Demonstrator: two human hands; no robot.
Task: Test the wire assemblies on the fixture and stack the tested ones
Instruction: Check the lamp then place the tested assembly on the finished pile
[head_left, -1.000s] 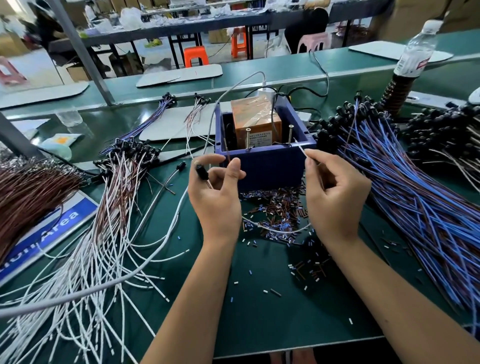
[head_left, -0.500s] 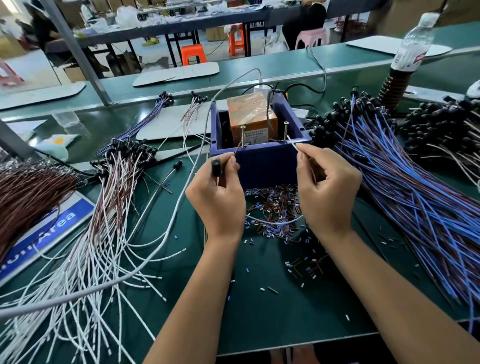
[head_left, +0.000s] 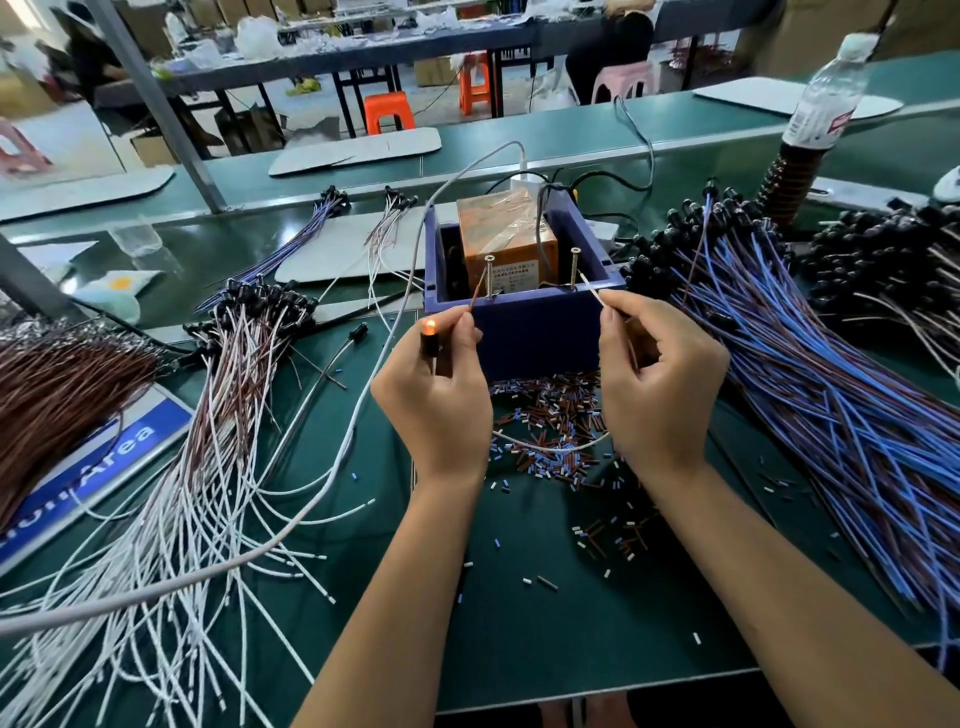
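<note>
A blue box fixture (head_left: 540, 325) stands mid-table with an orange block (head_left: 506, 236) inside and two upright screws, the left screw (head_left: 488, 275) and the right screw (head_left: 574, 267), on its front rim. My left hand (head_left: 439, 395) pinches a wire assembly whose black lamp head (head_left: 429, 335) glows orange; its brown lead reaches the left screw. My right hand (head_left: 657, 379) pinches the white lead (head_left: 589, 288) against the right screw. The wire loops below between my hands.
White and brown assemblies (head_left: 208, 441) fan out at the left, a brown bundle (head_left: 57, 395) at the far left. Blue and brown assemblies (head_left: 810, 405) pile at the right. Cut insulation bits (head_left: 545, 426) litter the mat before the fixture. A bottle (head_left: 826, 98) stands back right.
Both hands rose toward the fixture and brought the two wire ends onto the screws. The lamp head, dark before, now glows orange.
</note>
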